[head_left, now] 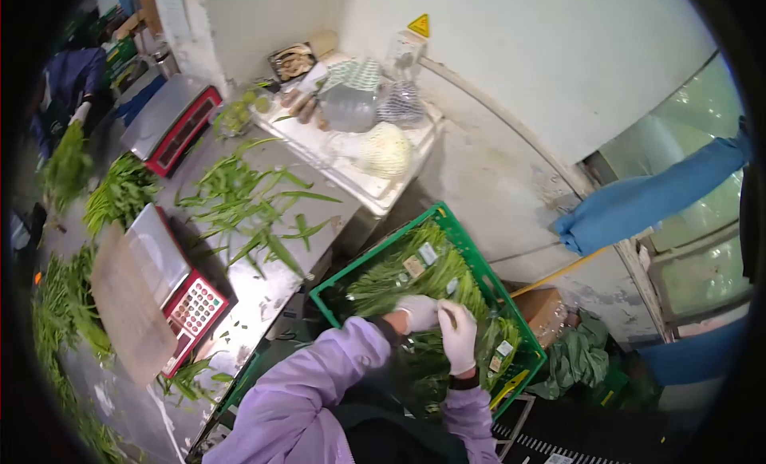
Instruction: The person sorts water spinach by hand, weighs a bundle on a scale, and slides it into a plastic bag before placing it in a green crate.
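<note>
My left hand point(417, 313), in a white glove, is over the green crate point(493, 276) with its fingers drawn together. Its fingertips meet those of my right hand point(458, 336), also gloved and closed in a pinch. Whatever lies between the fingers is too small or hidden to name. Below both hands are clear bags of long green leafy vegetables point(383, 284), some with white labels point(428, 253). My forearms in lilac sleeves hide part of the crate's near side.
Left of the crate is a metal table with loose green leaves point(247, 201), a red scale point(195, 308) and a second scale point(179, 133). A white tray point(391, 197) holds wrapped produce. Another person point(76, 81) stands far left. Green plastic bags point(582, 356) lie right of the crate.
</note>
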The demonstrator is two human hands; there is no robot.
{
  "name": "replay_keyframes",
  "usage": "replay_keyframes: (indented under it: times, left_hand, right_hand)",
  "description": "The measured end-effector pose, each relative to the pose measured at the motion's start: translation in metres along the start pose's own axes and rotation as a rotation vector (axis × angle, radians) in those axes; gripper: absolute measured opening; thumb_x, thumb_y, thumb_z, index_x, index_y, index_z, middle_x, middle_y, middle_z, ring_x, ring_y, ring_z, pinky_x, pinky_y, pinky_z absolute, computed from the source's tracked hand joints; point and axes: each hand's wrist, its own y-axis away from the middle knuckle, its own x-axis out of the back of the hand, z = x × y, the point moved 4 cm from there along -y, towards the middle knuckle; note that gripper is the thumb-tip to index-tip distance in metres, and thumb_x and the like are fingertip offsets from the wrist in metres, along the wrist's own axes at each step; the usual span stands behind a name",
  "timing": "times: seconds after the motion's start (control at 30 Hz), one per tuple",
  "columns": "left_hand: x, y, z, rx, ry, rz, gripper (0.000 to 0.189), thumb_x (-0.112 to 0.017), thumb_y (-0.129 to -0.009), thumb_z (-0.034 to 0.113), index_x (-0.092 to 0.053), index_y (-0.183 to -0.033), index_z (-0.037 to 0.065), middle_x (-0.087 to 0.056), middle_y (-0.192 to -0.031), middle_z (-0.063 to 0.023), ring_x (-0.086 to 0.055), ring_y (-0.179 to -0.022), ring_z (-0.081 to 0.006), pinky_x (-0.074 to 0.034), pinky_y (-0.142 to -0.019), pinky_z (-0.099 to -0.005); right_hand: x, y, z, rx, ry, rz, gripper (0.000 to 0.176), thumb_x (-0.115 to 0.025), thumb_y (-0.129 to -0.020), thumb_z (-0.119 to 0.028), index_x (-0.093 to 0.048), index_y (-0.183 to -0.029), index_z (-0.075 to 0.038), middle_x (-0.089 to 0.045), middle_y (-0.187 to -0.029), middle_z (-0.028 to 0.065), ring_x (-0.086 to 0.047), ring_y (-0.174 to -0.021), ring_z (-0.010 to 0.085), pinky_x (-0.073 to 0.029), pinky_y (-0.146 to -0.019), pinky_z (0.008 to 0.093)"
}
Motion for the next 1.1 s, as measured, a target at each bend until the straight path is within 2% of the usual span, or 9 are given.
replay_keyframes:
  times: [0.07,0.2,0.43,0.53,0.7,0.77,0.83,1.0,1.1]
  left_hand:
    - [-0.07,-0.02,-0.023,-0.3,0.049,0.105,0.026,-0.054,-0.086,0.03,-0.068,-0.091,0.008,-0.068,-0.088,-0.0162,-0.065,-0.078,-0.036,-0.05,-0.068,-0.0448]
    - [0.002,0.087,0.002,-0.115,0.553,0.175,0.027,-0.054,-0.092,0.031,-0.063,-0.088,0.006,-0.065,-0.077,-0.0143,-0.062,-0.069,-0.0327,-0.049,-0.064,-0.0416]
    - [0.018,0.32,-0.055,0.444,0.528,0.756,0.028,-0.052,-0.096,0.033,-0.063,-0.107,0.009,-0.067,-0.089,-0.0082,-0.065,-0.079,-0.0206,-0.052,-0.073,-0.0331]
    - [0.007,0.43,-0.025,0.655,0.69,1.015,0.028,-0.054,-0.097,0.029,-0.063,-0.108,0.006,-0.066,-0.082,-0.0009,-0.06,-0.071,-0.0087,-0.051,-0.067,-0.0249]
    - [-0.065,0.599,-0.015,0.704,0.866,1.323,0.028,-0.058,-0.094,0.024,-0.063,-0.115,0.007,-0.068,-0.097,-0.0062,-0.063,-0.084,-0.013,-0.051,-0.078,-0.0277]
    - [-0.065,0.685,0.009,0.877,0.363,1.379,0.03,-0.057,-0.095,0.026,-0.062,-0.116,0.005,-0.068,-0.095,-0.0093,-0.064,-0.087,-0.0144,-0.051,-0.08,-0.0296]
    - [-0.046,0.772,0.038,0.919,0.483,1.506,0.029,-0.057,-0.094,0.02,-0.061,-0.116,0.001,-0.068,-0.095,-0.0099,-0.065,-0.088,-0.0156,-0.051,-0.08,-0.0289]
    - [-0.042,0.99,-0.007,0.927,0.342,1.852,0.025,-0.055,-0.094,0.015,-0.062,-0.111,-0.002,-0.068,-0.09,-0.0085,-0.065,-0.08,-0.0141,-0.052,-0.075,-0.0268]
    - [-0.016,1.066,-0.059,0.867,0.382,1.793,0.025,-0.055,-0.094,0.016,-0.063,-0.11,-0.002,-0.068,-0.089,-0.0085,-0.064,-0.079,-0.0135,-0.052,-0.074,-0.027]
  right_hand:
    - [-0.012,-0.017,-0.002,-0.005,0.038,-0.092,0.017,-0.061,-0.087,-0.006,-0.065,-0.102,0.0,-0.067,-0.096,0.0118,-0.063,-0.086,0.0204,-0.048,-0.078,0.0296]
    - [-0.042,-0.037,0.015,-0.019,-0.239,-0.208,0.016,-0.059,-0.089,-0.005,-0.065,-0.102,0.003,-0.067,-0.099,0.0125,-0.063,-0.089,0.0199,-0.049,-0.082,0.0313]
    - [-0.09,-0.041,-0.024,0.012,-0.354,-0.551,0.018,-0.053,-0.092,-0.005,-0.063,-0.104,0.005,-0.065,-0.096,0.0111,-0.062,-0.082,0.0151,-0.05,-0.075,0.0262]
    - [-0.098,-0.039,-0.095,0.154,-0.288,-0.573,0.019,-0.051,-0.094,-0.006,-0.062,-0.106,0.005,-0.065,-0.094,0.0103,-0.062,-0.082,0.015,-0.049,-0.076,0.0273]
    - [-0.133,0.0,-0.223,0.574,-0.223,-0.695,0.022,-0.053,-0.088,0.0,-0.062,-0.108,0.005,-0.065,-0.096,0.0115,-0.062,-0.086,0.0165,-0.048,-0.079,0.0267]
    - [-0.151,0.038,-0.281,0.591,-0.25,-0.76,0.024,-0.056,-0.085,0.001,-0.063,-0.108,0.004,-0.065,-0.095,0.0118,-0.063,-0.086,0.0175,-0.049,-0.078,0.0278]
    - [-0.176,0.08,-0.328,0.648,-0.273,-0.853,0.027,-0.059,-0.08,0.002,-0.064,-0.107,0.003,-0.066,-0.095,0.0117,-0.063,-0.087,0.0181,-0.049,-0.077,0.0281]
    - [-0.259,0.207,-0.44,0.768,-0.278,-0.97,0.029,-0.057,-0.082,0.0,-0.066,-0.11,0.001,-0.067,-0.096,0.0104,-0.062,-0.086,0.0163,-0.047,-0.077,0.0274]
    - [-0.334,0.29,-0.486,0.699,-0.321,-1.17,0.026,-0.065,-0.083,-0.008,-0.067,-0.108,-0.001,-0.067,-0.094,0.013,-0.065,-0.084,0.0197,-0.05,-0.074,0.028]
